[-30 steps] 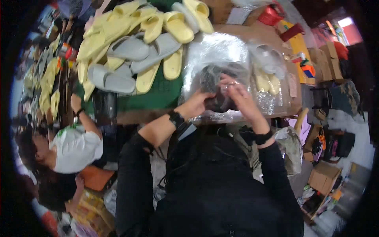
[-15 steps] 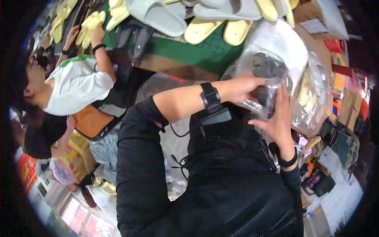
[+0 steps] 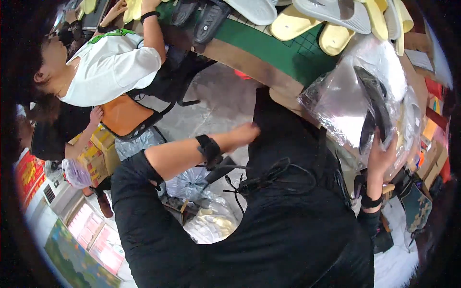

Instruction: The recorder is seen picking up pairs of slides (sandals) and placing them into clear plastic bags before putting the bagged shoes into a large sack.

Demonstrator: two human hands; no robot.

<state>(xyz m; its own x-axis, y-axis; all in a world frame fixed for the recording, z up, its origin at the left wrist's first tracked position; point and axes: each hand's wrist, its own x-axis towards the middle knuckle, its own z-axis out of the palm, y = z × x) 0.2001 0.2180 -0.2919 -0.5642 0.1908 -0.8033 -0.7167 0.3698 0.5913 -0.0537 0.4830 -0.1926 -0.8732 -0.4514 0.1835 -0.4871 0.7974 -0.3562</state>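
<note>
My right hand (image 3: 382, 152) grips the lower end of a pair of dark slippers (image 3: 375, 98) wrapped in clear plastic, at the table's right end. The pair stands on edge over a pile of clear plastic bags (image 3: 331, 103). My left hand (image 3: 246, 135) is away from the table, in front of my dark trousers, with no object visible in it. Motion blurs its fingers, so their pose is unclear. Yellow slippers (image 3: 294, 23) and grey slippers (image 3: 336, 14) lie along the far side of the table, above the bags.
The green-topped table (image 3: 259, 41) has a wooden front edge. Black slippers (image 3: 211, 21) lie on it at the left. A co-worker in a white shirt (image 3: 113, 67) stands there, beside an orange-seated chair (image 3: 126, 115). Filled plastic bags (image 3: 211, 223) lie on the floor.
My left hand has left the plastic-wrapped slippers and moved left and down. My right hand has carried them to the right and tilted them upright. My view has shifted toward the left.
</note>
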